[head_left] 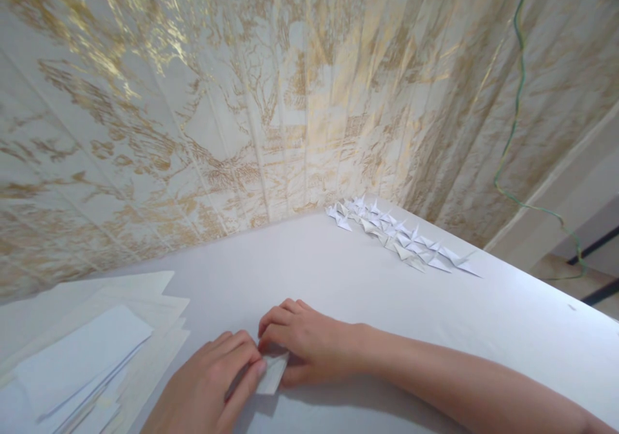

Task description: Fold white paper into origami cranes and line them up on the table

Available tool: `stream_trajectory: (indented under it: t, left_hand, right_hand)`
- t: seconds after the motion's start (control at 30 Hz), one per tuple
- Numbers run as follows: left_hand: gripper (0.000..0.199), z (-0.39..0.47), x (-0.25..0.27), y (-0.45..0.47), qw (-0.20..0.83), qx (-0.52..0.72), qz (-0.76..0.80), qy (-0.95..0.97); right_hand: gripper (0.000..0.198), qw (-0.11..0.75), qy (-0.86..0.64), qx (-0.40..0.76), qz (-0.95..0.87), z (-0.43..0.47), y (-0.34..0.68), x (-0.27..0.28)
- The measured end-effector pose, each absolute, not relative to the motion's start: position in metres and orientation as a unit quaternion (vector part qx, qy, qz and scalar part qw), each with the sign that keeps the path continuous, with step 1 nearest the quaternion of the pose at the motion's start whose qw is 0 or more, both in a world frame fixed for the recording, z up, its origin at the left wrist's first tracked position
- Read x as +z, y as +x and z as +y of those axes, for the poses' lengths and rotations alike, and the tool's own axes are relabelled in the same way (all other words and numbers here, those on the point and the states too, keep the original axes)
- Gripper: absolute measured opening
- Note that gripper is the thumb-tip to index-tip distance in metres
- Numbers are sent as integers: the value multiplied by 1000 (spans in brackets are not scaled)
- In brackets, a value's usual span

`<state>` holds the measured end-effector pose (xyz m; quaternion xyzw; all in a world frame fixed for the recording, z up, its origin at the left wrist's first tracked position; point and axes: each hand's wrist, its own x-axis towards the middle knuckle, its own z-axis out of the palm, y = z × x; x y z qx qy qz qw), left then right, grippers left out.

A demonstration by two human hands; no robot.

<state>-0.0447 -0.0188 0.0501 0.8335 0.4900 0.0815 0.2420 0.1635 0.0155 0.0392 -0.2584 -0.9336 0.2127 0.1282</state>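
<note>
Between my two hands, low over the white table, is a small folded piece of white paper [273, 374]. My left hand [215, 373] pinches its left side between thumb and fingers. From the other side my right hand [302, 340] closes on its upper right part, with the fingers curled over the top and the thumb near the right edge. Parts of the paper are hidden behind the fingers, so its full folded shape does not show.
Several folded white paper cranes [396, 231] stand in rows at the table's far right corner. Stacked white paper sheets [87, 350] lie at the left. Behind the white table [271, 260] rises a gold-patterned wall covering [232, 111]. A green cord [517, 98] hangs at the right.
</note>
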Motion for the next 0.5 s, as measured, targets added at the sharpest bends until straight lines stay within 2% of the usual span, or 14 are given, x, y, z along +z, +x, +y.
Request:
stream_trajectory:
  t: [0.1, 0.23, 0.37, 0.5]
  left_hand:
    - [39, -19, 52, -46, 307, 119, 515, 792]
    - [31, -19, 53, -42, 334, 178, 558, 739]
    - [25, -23, 53, -34, 360, 214, 543, 728]
    - [30, -21, 49, -36, 400, 234, 540, 703]
  right_hand:
    - [6, 173, -291, 209, -918, 15, 157, 31]
    - [25, 176, -267, 230, -919, 17, 157, 29]
    - [23, 163, -269, 228, -921, 15, 155, 29]
    - [16, 198, -304, 268, -892, 13, 151, 26]
